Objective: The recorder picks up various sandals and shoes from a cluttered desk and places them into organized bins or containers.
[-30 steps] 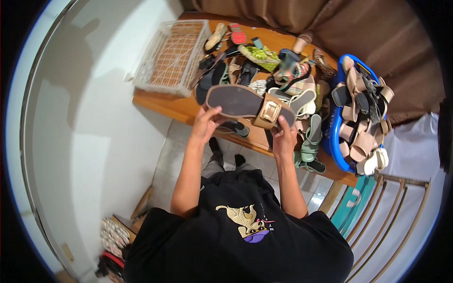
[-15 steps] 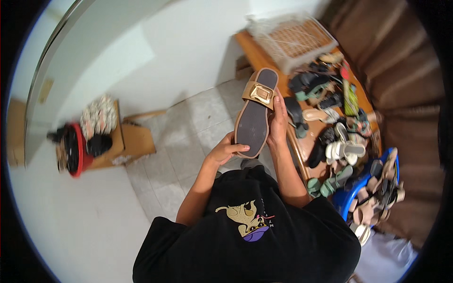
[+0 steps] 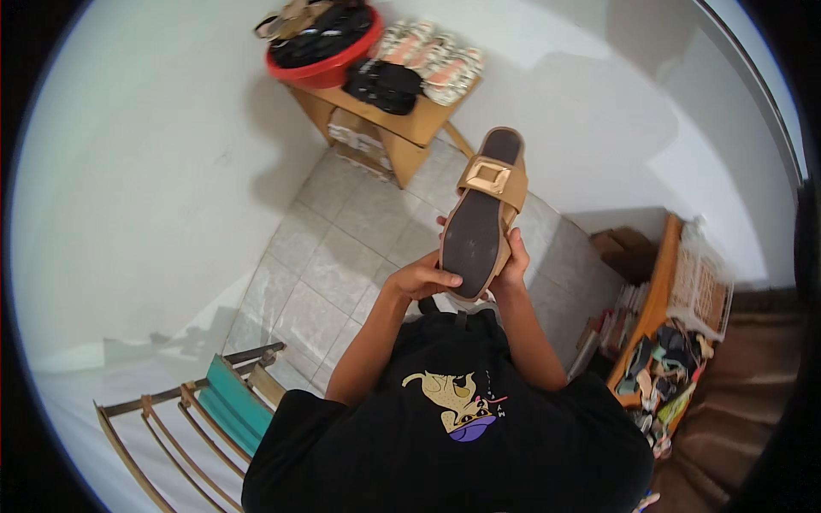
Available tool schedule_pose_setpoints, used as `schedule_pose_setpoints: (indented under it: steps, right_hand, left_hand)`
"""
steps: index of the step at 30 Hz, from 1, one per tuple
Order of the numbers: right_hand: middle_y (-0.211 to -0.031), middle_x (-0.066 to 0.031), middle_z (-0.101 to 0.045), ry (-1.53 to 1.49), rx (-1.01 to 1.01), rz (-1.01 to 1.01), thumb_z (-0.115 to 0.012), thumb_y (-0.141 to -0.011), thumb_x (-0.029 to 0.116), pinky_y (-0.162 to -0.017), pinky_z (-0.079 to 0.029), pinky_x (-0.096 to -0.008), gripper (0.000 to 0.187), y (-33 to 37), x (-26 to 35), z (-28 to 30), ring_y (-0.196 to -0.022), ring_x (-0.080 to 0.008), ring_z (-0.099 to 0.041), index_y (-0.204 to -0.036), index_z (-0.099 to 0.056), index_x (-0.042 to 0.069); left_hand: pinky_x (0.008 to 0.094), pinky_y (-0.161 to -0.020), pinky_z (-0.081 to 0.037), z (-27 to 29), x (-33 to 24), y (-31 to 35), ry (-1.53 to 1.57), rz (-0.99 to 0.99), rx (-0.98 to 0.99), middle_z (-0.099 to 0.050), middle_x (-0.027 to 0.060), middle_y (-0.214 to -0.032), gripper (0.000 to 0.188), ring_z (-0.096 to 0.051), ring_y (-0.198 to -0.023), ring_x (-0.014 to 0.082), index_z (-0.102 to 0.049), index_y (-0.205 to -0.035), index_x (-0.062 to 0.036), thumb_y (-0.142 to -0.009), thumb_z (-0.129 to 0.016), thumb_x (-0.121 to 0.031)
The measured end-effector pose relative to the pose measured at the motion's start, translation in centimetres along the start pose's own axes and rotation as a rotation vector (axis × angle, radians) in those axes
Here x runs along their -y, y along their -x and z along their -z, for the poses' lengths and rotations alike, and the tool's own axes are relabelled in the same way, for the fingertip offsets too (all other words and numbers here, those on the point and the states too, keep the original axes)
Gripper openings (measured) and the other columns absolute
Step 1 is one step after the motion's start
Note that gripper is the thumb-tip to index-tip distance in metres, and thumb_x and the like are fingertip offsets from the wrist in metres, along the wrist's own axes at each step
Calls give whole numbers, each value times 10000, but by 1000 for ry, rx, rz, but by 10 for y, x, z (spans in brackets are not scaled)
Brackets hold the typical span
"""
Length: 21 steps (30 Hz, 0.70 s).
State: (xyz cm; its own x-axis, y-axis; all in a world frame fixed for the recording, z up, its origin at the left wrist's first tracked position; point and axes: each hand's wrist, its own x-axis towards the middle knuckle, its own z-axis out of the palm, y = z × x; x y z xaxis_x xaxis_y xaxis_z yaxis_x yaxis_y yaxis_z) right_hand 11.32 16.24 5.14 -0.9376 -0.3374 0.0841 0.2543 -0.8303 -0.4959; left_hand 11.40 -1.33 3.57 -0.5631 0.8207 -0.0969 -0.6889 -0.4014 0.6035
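Held out in front of my chest is a tan slide sandal with a dark insole and a gold rectangular buckle on its strap. Its toe points away from me. My left hand grips the heel, thumb on the insole and fingers underneath. Along the right edge, my right hand is closed around the side. A second tan edge shows beneath the sandal on that side; I cannot tell whether it is another sandal.
A small wooden table ahead bears a red basin of dark footwear, black sandals and patterned slippers. Lower left stands a wooden rack with teal cloth. At right, piled shoes and a white basket crowd another table.
My view has turned left, bringing the red basin's table ahead and the rack into sight. The shoe-covered table has shifted to the lower right. Both hands still hold the sandal, now slightly tilted.
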Motion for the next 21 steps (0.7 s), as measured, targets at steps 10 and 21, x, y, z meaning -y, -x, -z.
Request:
schedule_pose_setpoints:
  steps: [10, 21]
  right_hand:
    - [-1233, -203, -568, 362, -16, -145, -532, -868, 358, -837, -593, -389, 732, -182, -136, -71, -1016, -301, -663, -1491, -305, 48]
    - [-1457, -192, -345, 737, -202, -37, -686, -954, 451, -1140, -338, -420, 932, -426, -277, -113, -1360, -274, -382, -1579, -119, 55]
  left_hand:
    - [450, -1041, -523, 106, -113, 134, -48, -72, -455, -569, 167, -1334, 767, -600, -1230, 325, -372, -1456, 9, -846, -804, -163]
    - [418, -1024, -491, 235, -319, 170, -735, -497, -935, -412, 164, -1465, 923, -506, -1302, 324, -319, -1505, -115, -757, -859, -110]
